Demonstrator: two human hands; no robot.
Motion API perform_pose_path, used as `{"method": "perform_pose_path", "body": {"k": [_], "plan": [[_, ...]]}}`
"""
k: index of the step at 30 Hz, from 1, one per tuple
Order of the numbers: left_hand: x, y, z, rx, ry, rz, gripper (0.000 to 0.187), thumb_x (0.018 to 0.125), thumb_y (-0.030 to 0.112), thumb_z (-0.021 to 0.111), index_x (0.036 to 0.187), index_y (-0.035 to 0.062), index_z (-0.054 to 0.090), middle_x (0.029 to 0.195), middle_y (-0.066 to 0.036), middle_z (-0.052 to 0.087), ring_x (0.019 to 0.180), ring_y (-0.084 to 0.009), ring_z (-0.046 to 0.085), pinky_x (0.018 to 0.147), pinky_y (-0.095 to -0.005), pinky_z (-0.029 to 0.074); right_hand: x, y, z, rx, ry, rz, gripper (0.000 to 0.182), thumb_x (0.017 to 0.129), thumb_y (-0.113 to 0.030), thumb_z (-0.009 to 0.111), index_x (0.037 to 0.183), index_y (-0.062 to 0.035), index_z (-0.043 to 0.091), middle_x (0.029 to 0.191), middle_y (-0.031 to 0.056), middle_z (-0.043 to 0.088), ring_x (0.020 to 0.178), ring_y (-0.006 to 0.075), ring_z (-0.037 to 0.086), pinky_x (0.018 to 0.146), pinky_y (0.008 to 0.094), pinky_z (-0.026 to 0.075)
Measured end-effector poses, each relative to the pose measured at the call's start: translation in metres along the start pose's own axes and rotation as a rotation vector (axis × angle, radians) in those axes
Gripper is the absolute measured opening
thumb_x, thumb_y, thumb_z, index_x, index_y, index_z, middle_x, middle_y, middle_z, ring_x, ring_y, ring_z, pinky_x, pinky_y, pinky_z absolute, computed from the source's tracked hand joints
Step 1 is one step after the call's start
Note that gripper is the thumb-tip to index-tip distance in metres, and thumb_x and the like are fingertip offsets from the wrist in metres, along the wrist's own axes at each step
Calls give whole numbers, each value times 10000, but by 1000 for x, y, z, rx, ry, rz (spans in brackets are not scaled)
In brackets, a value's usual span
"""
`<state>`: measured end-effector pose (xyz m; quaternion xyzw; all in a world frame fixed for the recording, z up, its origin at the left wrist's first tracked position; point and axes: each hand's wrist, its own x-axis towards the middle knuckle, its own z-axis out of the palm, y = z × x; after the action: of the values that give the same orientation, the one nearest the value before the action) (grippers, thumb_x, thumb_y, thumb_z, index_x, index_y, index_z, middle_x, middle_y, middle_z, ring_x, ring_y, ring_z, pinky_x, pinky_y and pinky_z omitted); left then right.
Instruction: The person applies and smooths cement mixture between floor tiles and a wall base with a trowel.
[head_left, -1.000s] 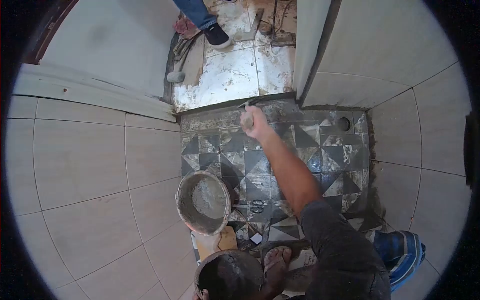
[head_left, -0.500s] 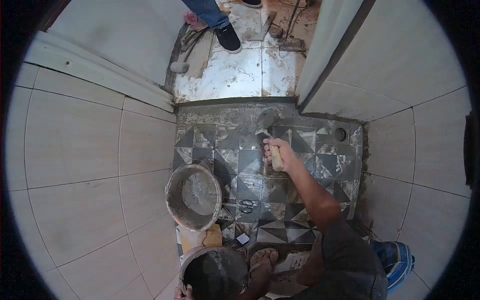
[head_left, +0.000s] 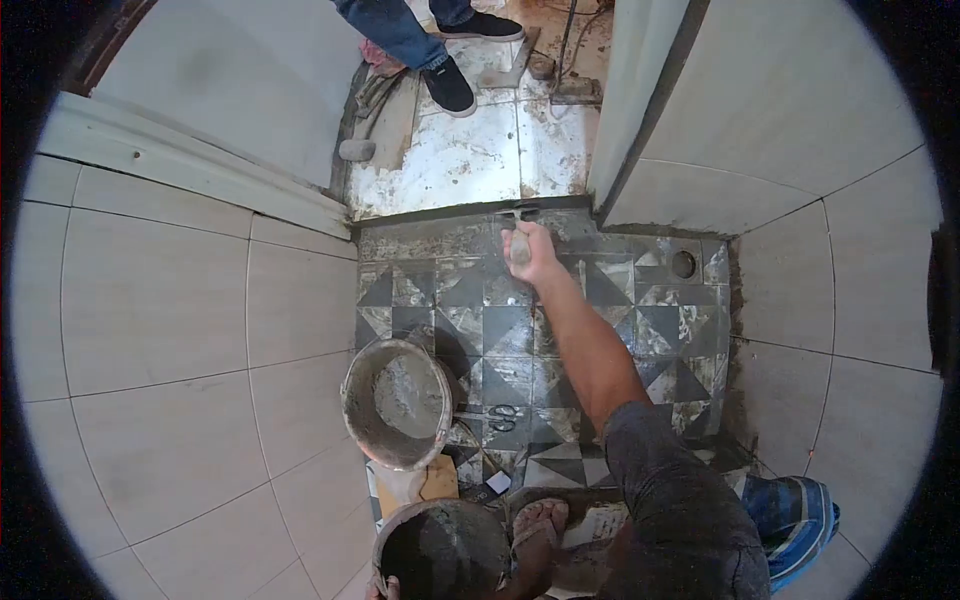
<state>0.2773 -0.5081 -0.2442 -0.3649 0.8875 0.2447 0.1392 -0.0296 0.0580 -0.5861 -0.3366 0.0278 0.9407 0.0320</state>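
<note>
My right hand [head_left: 532,253] is wrapped round the handle of a trowel [head_left: 519,217], whose blade meets the wet cement strip [head_left: 430,238] beside the doorway threshold. At the bottom, my left hand [head_left: 385,588] grips the rim of a dark bucket [head_left: 380,540] with grey mortar inside; only some fingers show. A second bucket [head_left: 352,405], holding a little grey mix, stands just above it on the patterned tiles [head_left: 508,330]. Scissors [head_left: 502,417] lie to its right.
Beyond the threshold, another person's shoes [head_left: 450,88] stand on white tiles, with a mallet [head_left: 357,150] and a metal square [head_left: 510,75] nearby. Tiled walls [head_left: 160,300] flank the floor. A round drain hole [head_left: 683,264] is at the right. A blue striped cloth [head_left: 800,530] shows lower right.
My right hand has moved forward and slightly left with the trowel, up to the threshold. The other person's feet have shifted, the second shoe now showing more. The camera view has moved slightly.
</note>
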Motion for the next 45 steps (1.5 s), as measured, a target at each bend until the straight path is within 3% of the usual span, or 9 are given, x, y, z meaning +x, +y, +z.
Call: {"method": "perform_pose_path", "body": {"k": [11,14,17,24,30,33,37,39,45], "plan": [[-15,4,5,-157,28,-43,538,855,208,794,1288,-53,612,1202,-115,676,1084,-204,602,962,-344,471,-88,12,30,-154,-89,63,215,874,-283,628,924,-80,577,758,59,611,620,164,609,494,321,521],[-17,15,3,-187,-1,27,517,848,206,799,1263,-54,630,1209,-114,672,1086,-203,600,974,-337,463,-123,32,-1,-515,-2,42,246,843,-232,671,972,-32,608,815,93,648,686,219,646,504,361,540],[-13,12,1,-133,1,12,472,849,193,798,1232,-42,654,1152,-105,689,1038,-196,607,947,-336,469,-148,35,-16,-1853,181,-511,398,830,-240,685,1078,52,580,992,235,652,884,382,660,752,466,535],[-8,-13,1,-212,46,94,271,860,157,789,1047,-14,692,892,-25,650,843,-147,551,797,-305,465,-152,-11,11,-2427,381,-343,380,931,-270,562,1209,-11,555,1115,267,629,1037,427,647,931,498,511],[-10,-21,-5,-259,17,107,216,858,129,785,990,-1,674,893,-23,629,843,-152,544,802,-302,459,-115,-70,16,-2986,278,-669,335,1014,-269,411,1154,-19,586,1014,199,657,908,389,683,781,501,556],[-12,-21,-5,-269,12,99,272,871,121,768,1085,-19,676,988,-57,668,920,-164,578,856,-303,465,-97,-74,34,-3237,236,-585,312,1006,-226,413,1120,-27,624,1057,168,647,915,352,692,767,460,566],[-13,-23,-6,-302,-6,82,354,886,117,748,1192,-35,656,1093,-91,684,1009,-175,597,918,-311,463,-77,-65,47,-3148,359,-781,230,919,-149,533,989,-66,735,1005,149,709,940,271,712,747,421,585],[-13,-34,-8,-357,-47,25,395,892,113,738,1240,-43,637,1143,-99,679,1053,-182,596,949,-316,457,-52,-71,42,-3241,409,-440,213,896,-142,569,970,-97,763,1008,112,736,932,248,717,749,406,585],[-14,-28,-6,-289,-21,38,379,891,124,745,1212,-50,643,1115,-93,683,1030,-172,595,929,-312,461,-9,-73,47,-3247,443,-526,232,875,-210,565,876,-172,794,924,68,762,891,282,731,720,434,564]]}}
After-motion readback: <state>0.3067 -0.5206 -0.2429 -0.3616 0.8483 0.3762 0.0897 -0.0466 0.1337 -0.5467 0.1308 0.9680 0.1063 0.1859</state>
